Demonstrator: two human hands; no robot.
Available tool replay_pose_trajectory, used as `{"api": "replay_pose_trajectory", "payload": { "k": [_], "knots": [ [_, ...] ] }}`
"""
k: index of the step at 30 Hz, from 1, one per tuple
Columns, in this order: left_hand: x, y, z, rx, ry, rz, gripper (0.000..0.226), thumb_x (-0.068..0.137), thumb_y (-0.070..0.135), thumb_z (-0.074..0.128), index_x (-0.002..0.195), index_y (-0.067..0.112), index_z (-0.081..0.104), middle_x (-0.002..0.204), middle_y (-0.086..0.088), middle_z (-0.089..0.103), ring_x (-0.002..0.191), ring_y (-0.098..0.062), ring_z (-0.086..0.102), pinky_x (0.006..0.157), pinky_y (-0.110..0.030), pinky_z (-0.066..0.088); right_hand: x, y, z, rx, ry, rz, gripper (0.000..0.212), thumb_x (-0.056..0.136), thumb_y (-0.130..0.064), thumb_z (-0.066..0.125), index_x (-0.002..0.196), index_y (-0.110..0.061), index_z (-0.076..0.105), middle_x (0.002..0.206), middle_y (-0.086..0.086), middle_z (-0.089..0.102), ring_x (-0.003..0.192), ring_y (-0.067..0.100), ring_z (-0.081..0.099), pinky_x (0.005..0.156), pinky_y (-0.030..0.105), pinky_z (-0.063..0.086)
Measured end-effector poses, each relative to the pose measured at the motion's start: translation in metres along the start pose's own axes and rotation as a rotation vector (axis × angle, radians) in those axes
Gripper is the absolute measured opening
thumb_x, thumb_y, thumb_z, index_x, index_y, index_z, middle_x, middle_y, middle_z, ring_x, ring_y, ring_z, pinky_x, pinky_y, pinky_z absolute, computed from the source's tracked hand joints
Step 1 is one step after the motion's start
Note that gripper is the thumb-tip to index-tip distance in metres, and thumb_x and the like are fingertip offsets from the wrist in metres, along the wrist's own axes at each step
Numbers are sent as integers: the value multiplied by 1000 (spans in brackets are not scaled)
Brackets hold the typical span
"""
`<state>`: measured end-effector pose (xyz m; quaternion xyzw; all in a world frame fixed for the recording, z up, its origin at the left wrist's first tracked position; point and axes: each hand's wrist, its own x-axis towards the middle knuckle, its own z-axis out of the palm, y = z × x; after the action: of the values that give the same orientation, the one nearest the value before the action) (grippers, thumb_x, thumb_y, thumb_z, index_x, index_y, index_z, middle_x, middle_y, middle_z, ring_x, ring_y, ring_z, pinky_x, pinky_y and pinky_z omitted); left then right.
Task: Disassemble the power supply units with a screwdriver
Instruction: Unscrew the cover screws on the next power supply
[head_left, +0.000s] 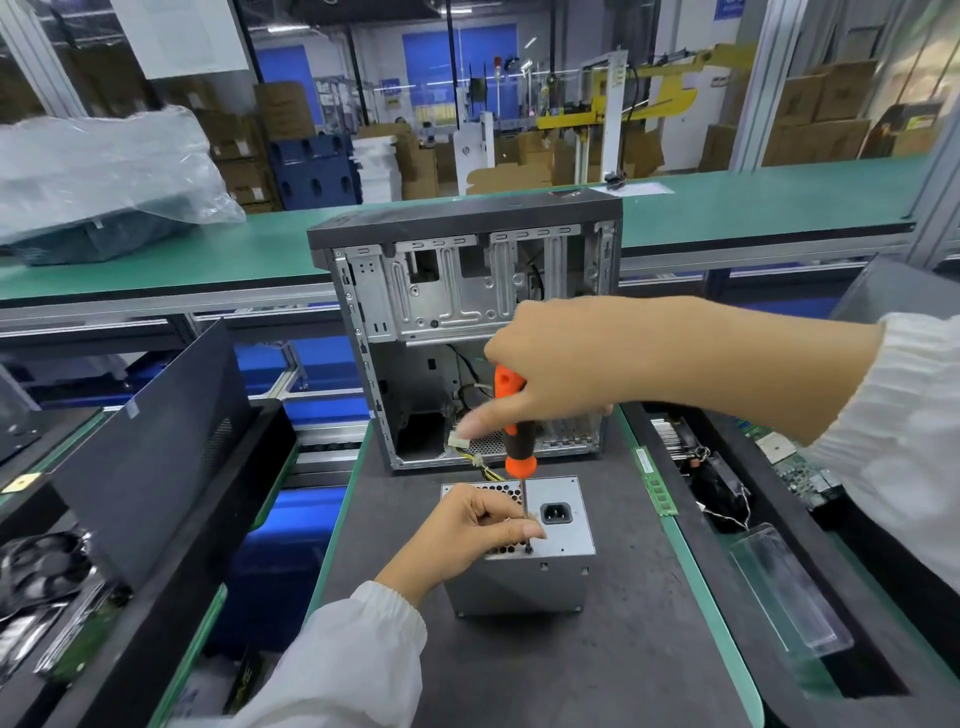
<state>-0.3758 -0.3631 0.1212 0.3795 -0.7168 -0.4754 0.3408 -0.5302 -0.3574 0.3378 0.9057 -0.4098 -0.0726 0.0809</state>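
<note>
The power supply unit (524, 551) stands on the table (545, 670). The right hand (561, 364) wraps the screwdriver (517, 423); the left hand (467, 525) pinches its shaft at the screw. If the tip slips, it can hit these fingers.

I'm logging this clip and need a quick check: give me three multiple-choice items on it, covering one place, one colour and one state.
1. Where does the power supply unit stand?
A. inside the computer case
B. on the dark mat in front of the computer case
C. in the left-hand bin

2. What colours is the screwdriver handle?
A. orange and black
B. blue and yellow
C. all green

3. What is the right hand doing?
A. resting flat
B. gripping the screwdriver
C. holding a cable

Key: 1 B, it sits outside the case on the mat; 2 A, orange ends and a black middle; 3 B, it grips the handle while the left hand fingers steady the shaft.
</note>
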Motion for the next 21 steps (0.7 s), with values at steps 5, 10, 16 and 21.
{"api": "replay_pose_trajectory", "payload": {
  "k": [5, 10, 16, 21],
  "knots": [
    [0, 0, 1, -15, 1, -33, 13, 80, 39, 76, 82, 26, 79, 63, 8, 60, 58, -11, 39, 57, -17, 35, 8, 1, 11, -81, -4, -114, 31, 98, -51, 37, 90, -21, 41, 71, -2, 44, 60, 14, 44, 51, 29, 34],
    [0, 0, 1, 19, -3, -61, 5, 81, 30, 77, 78, 27, 78, 68, 9, 68, 59, -7, 45, 60, -16, 38, 4, 2, 1, 190, -221, -340, 41, 76, 4, 51, 85, -37, 49, 104, -5, 49, 92, 22, 54, 76, 45, 48],
    [0, 2, 2, 16, 17, -57, 11, 78, 33, 79, 75, 22, 78, 77, -7, 71, 71, -21, 52, 70, -30, 43, 3, -4, -1, 243, -13, -219, 36, 83, -59, 57, 96, -26, 53, 82, -6, 53, 74, 14, 56, 62, 37, 48],
    [-1, 2, 3, 13, 4, -73, 17, 81, 24, 79, 76, 8, 75, 69, 5, 70, 63, -9, 51, 65, -19, 41, 6, -8, 6, -149, 36, -37, 57, 88, -71, 36, 71, -17, 43, 71, 3, 51, 55, 15, 48, 44, 27, 31]
  ]
}}
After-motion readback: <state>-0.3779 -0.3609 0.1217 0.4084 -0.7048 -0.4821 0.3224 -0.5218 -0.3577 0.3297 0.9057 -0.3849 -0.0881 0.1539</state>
